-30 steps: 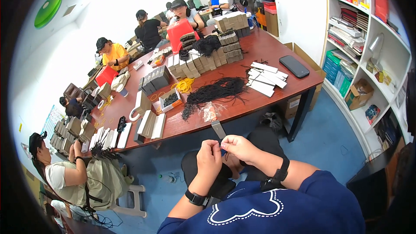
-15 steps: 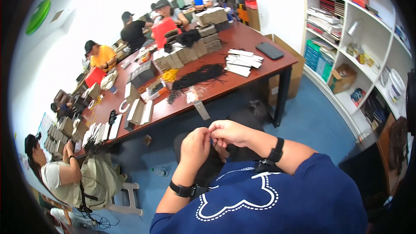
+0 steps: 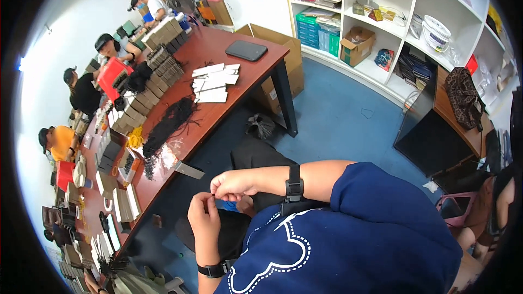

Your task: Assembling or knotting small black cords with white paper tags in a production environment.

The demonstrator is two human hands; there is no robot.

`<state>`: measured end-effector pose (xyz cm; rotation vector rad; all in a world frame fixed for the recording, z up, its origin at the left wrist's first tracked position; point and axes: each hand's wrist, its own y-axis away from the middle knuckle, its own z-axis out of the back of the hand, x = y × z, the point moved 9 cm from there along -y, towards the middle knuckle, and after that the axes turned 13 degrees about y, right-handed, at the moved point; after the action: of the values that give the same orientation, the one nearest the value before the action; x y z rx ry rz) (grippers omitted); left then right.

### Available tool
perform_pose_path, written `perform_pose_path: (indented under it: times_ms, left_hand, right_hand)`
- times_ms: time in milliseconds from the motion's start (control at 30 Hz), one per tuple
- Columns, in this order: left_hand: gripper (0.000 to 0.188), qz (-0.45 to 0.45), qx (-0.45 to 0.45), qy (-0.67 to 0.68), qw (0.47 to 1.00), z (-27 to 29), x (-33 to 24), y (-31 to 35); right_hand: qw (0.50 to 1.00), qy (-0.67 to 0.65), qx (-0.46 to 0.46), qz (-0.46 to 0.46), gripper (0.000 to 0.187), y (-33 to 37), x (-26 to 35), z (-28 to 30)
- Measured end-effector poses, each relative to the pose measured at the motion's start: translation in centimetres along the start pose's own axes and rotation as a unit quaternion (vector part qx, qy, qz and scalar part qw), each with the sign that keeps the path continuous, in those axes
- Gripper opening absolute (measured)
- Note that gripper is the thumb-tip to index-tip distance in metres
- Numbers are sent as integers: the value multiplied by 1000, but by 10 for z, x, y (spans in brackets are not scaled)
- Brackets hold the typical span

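Note:
My left hand [image 3: 204, 215] and my right hand [image 3: 235, 184] meet above my lap, fingertips pinched close together. Whatever lies between them is too small to make out. Just beyond, a narrow grey box [image 3: 189, 171] sticks out over the edge of the reddish-brown table [image 3: 210, 114]. Small pinkish-white pieces [image 3: 173, 149] lie beside it on the tabletop. Farther along is a long tangled bundle of black cords [image 3: 175, 120], with a pile of white strips [image 3: 215, 84] to its right.
A black phone [image 3: 246, 50] lies near the table's far right corner. Stacked grey boxes [image 3: 139, 103] line the table's middle. Several people sit along the far side. A cardboard box [image 3: 291, 60] and a black plastic bag [image 3: 260, 126] stand on the floor; white shelves [image 3: 348, 16] stand behind.
My view has turned to the right, bringing more of the shelves and a dark cabinet into sight. Both hands stay pinched together, with slightly more space between them.

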<state>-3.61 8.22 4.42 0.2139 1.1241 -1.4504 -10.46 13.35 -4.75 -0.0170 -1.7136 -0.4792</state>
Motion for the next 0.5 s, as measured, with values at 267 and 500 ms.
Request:
perform_pose_path:
  times_ms: [267, 500]
  left_hand:
    - [13, 146, -34, 216, 965, -8, 84, -7]
    - [22, 137, -115, 249, 952, 15, 100, 0]
  right_hand:
    - [993, 8, -55, 103, 8, -19, 16, 27]
    - [983, -179, 40, 10, 9, -59, 5, 0]
